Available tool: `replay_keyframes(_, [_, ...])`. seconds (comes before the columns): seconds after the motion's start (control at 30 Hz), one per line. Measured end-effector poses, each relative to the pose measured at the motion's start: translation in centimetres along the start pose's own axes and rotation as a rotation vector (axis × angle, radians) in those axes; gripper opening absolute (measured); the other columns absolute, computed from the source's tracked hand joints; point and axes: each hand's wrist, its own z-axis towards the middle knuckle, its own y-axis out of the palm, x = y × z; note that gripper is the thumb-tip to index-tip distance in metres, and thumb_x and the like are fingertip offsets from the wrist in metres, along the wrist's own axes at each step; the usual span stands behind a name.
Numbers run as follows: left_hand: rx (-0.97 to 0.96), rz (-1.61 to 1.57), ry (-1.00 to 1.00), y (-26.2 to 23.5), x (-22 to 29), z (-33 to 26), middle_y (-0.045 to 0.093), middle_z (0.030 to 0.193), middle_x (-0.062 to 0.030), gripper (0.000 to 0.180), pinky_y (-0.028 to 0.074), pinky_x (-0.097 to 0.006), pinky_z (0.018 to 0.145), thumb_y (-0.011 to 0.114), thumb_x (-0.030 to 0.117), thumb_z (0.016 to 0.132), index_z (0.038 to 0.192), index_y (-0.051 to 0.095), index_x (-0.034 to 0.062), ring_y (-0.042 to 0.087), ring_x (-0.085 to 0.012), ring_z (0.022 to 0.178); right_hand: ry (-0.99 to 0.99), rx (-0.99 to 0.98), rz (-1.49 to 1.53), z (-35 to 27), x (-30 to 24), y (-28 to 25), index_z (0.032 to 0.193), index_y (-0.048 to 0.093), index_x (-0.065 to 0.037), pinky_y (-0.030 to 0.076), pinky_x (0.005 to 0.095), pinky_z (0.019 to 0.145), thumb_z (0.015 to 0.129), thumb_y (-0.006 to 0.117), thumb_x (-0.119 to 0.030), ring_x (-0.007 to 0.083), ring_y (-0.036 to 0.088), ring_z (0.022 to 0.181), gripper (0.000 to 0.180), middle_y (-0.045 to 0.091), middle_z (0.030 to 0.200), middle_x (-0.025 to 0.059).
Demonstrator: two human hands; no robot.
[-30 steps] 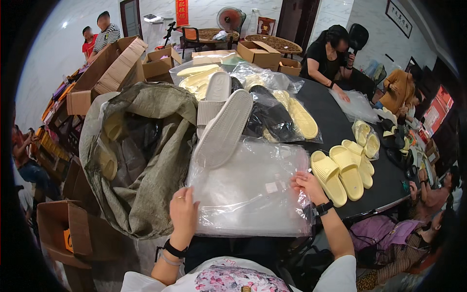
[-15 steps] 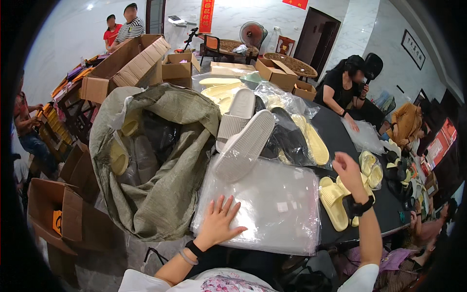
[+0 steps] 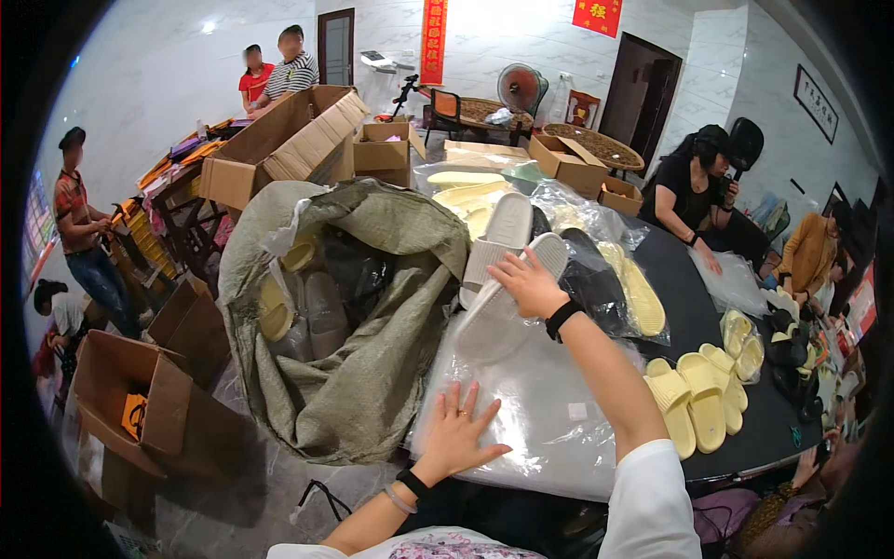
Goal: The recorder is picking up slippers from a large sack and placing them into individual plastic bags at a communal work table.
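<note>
My left hand [image 3: 456, 436] lies flat with spread fingers on a stack of clear plastic bags [image 3: 559, 429] at the table's near edge. Over a pair of light grey slippers [image 3: 494, 326] reaches my right hand [image 3: 529, 287], its fingers stretched out on the front slipper, which lies sole up, partly inside clear plastic. The second grey slipper is behind it. Just left of the pair stands a big green woven sack [image 3: 372, 391], its mouth wide, with bagged yellow, grey and black slippers inside. Bagged black and yellow slippers lie beyond my right hand.
Loose yellow slippers [image 3: 698, 401] stand on the black table [image 3: 684, 270] to the right. Across the table, a person in black [image 3: 694, 191] touches a pile of clear bags [image 3: 731, 275]. Cardboard boxes [image 3: 140, 391] stand on the floor at left; others [image 3: 568, 166] stand at the back.
My right hand has moved left from above the yellow slippers onto the grey slippers. My left hand stays flat on the bags. The whole view has shifted, showing more on the left.
</note>
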Motion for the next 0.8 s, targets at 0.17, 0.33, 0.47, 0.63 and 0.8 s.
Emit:
replay_keyframes(0.17, [0.013,-0.005,0.001,-0.4,-0.4,-0.2,0.021,0.143,-0.0255,0.080,0.012,-0.061,0.102,0.045,0.072,0.074,0.136,0.040,0.0202,0.012,-0.0493,0.132,-0.048,-0.024,-0.022,-0.1,0.6,-1.4,0.125,0.048,-0.015,0.027,0.0401,0.103,0.066,0.065,-0.008,0.0213,0.053,0.101,0.062,0.055,0.096,0.0042])
replay_keyframes(0.33, [0.001,-0.010,0.005,-0.8,-0.3,0.2,0.022,0.142,-0.0286,0.083,0.012,-0.061,0.102,0.050,0.069,0.073,0.137,0.038,0.0163,0.014,-0.0496,0.131,0.282,0.348,0.190,-3.5,3.0,-6.7,0.105,0.054,-0.007,0.043,0.0381,0.080,0.062,0.071,-0.011,0.0264,0.057,0.090,0.047,0.059,0.092,0.0094])
replay_keyframes(0.47, [0.016,-0.038,-0.013,-0.4,-0.7,-0.1,0.013,0.144,-0.0303,0.095,0.008,-0.059,0.104,0.053,0.069,0.072,0.138,0.031,0.0050,0.007,-0.0469,0.134,0.453,0.511,0.155,-6.1,4.2,-11.7,0.105,0.054,-0.005,0.045,0.0382,0.077,0.062,0.075,-0.018,0.0282,0.057,0.092,0.049,0.059,0.094,0.0112])
replay_keyframes(0.63, [0.002,-0.050,-0.022,0.2,-0.4,0.3,0.008,0.143,-0.0336,0.105,0.008,-0.057,0.105,0.054,0.071,0.069,0.137,0.027,-0.0045,0.003,-0.0458,0.135,0.650,0.745,0.104,-10.3,4.5,-17.8,0.109,0.052,-0.003,0.046,0.0397,0.075,0.066,0.076,-0.021,0.0327,0.057,0.091,0.052,0.058,0.095,0.0140])
replay_keyframes(0.8, [-0.021,-0.033,-0.053,-0.2,-0.4,0.3,0.015,0.142,-0.0338,0.104,0.008,-0.054,0.107,0.054,0.070,0.069,0.137,0.027,-0.0039,0.010,-0.0442,0.134,0.779,0.799,0.200,-13.2,3.0,-22.5,0.112,0.051,-0.004,0.047,0.0394,0.074,0.067,0.076,-0.019,0.0330,0.059,0.091,0.054,0.060,0.096,0.0152])
